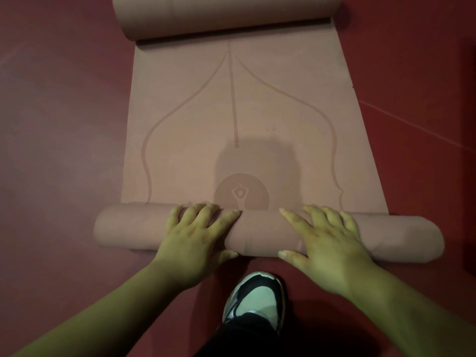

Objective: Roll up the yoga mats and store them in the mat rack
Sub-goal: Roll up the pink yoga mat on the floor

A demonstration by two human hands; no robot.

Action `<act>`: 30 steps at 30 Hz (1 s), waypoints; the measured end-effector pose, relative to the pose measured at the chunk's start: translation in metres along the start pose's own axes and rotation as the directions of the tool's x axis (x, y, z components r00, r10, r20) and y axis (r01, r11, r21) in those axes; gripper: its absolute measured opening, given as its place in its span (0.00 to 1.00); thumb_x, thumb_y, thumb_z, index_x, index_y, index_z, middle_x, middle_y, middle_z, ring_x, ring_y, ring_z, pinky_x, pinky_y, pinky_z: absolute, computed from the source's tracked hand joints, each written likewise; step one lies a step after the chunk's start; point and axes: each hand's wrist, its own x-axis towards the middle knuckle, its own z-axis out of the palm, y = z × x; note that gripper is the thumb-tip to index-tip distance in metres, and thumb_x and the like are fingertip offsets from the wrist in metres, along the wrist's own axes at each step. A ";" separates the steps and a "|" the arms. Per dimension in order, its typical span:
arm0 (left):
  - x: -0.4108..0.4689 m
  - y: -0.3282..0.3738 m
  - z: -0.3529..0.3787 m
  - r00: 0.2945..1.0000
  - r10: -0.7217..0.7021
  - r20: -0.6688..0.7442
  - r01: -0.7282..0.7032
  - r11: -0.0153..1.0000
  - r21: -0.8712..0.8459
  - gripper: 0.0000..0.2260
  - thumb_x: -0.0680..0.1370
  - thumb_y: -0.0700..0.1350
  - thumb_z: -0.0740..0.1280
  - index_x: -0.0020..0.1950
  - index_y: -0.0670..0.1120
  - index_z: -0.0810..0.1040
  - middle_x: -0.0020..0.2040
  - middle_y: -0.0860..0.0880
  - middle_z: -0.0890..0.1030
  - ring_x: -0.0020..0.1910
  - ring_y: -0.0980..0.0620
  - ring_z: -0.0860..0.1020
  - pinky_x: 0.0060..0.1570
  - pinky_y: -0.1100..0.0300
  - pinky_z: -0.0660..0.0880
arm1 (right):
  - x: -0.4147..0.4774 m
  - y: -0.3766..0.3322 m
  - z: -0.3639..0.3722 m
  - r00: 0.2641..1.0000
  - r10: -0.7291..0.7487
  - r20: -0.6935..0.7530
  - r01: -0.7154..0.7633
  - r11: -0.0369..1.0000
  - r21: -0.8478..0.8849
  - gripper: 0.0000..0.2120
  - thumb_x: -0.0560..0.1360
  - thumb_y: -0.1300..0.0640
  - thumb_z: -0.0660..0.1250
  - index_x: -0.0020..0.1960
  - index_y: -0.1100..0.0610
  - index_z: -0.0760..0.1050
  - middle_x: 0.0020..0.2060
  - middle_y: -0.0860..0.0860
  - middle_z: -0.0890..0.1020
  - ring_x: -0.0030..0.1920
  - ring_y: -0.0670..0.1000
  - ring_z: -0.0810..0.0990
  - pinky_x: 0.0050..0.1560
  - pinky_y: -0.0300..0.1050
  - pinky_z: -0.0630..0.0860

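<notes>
Your yoga mat [257, 112] lies flat on the red floor [64, 124], its near end wound into a roll [257, 233]. Your left hand [195, 240] and right hand [327, 246] rest on top of that roll, either side of its middle. The fingers [203, 210] are spread and nearly straight, pressing down without gripping, and the thumbs lie on the roll's near side. Beyond the roll, the mat's far end curls into a second roll [226, 14]. Your shoe [255, 297] stands just behind the roll.
</notes>
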 end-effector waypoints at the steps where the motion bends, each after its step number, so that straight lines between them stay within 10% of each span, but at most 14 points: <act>1: 0.003 -0.002 -0.002 1.000 0.001 0.012 -0.001 1.000 -0.005 0.35 0.74 0.74 0.59 0.77 0.58 0.68 0.66 0.47 0.77 0.64 0.41 0.75 0.63 0.37 0.69 | -0.001 -0.001 0.001 1.000 0.004 -0.003 -0.004 1.000 0.018 0.44 0.63 0.23 0.35 0.78 0.33 0.34 0.80 0.51 0.52 0.79 0.56 0.50 0.77 0.61 0.45; 6: 0.018 -0.011 -0.007 0.998 0.005 0.069 -0.004 1.000 -0.014 0.37 0.73 0.78 0.55 0.78 0.61 0.65 0.64 0.51 0.77 0.62 0.44 0.75 0.61 0.41 0.71 | 0.001 -0.005 0.009 0.993 0.023 -0.119 -0.020 0.999 0.028 0.38 0.69 0.25 0.53 0.76 0.37 0.62 0.68 0.56 0.75 0.68 0.61 0.71 0.69 0.69 0.64; 12: 0.007 -0.003 -0.003 0.998 0.000 -0.057 0.000 1.000 0.014 0.35 0.75 0.72 0.59 0.78 0.58 0.67 0.69 0.44 0.74 0.67 0.39 0.72 0.66 0.32 0.66 | 0.011 0.003 -0.003 0.999 -0.008 -0.033 0.007 1.000 -0.019 0.44 0.64 0.23 0.35 0.79 0.34 0.39 0.78 0.50 0.57 0.77 0.56 0.55 0.75 0.59 0.49; 18: 0.014 -0.010 -0.001 0.999 0.002 -0.039 -0.001 1.000 0.021 0.35 0.75 0.72 0.59 0.78 0.58 0.67 0.68 0.46 0.75 0.65 0.40 0.74 0.65 0.37 0.67 | 0.012 0.001 -0.005 0.998 -0.003 -0.059 0.002 1.000 -0.029 0.42 0.65 0.24 0.35 0.78 0.32 0.35 0.79 0.53 0.55 0.77 0.59 0.54 0.76 0.62 0.48; 24: 0.025 -0.017 -0.006 1.000 0.011 -0.017 -0.011 1.000 -0.003 0.37 0.74 0.74 0.57 0.81 0.62 0.58 0.69 0.47 0.74 0.65 0.42 0.72 0.65 0.36 0.68 | 0.020 0.002 0.001 0.992 0.003 -0.127 -0.008 0.999 -0.039 0.38 0.70 0.24 0.46 0.78 0.35 0.55 0.72 0.55 0.71 0.70 0.60 0.66 0.71 0.65 0.60; 30: 0.013 -0.013 -0.001 0.996 0.016 -0.091 -0.013 1.000 0.027 0.34 0.74 0.68 0.61 0.79 0.57 0.66 0.70 0.44 0.74 0.68 0.39 0.71 0.68 0.34 0.65 | 0.025 0.007 -0.012 0.999 -0.013 -0.050 0.012 1.000 -0.026 0.43 0.64 0.24 0.34 0.78 0.33 0.36 0.78 0.51 0.57 0.76 0.56 0.55 0.75 0.60 0.50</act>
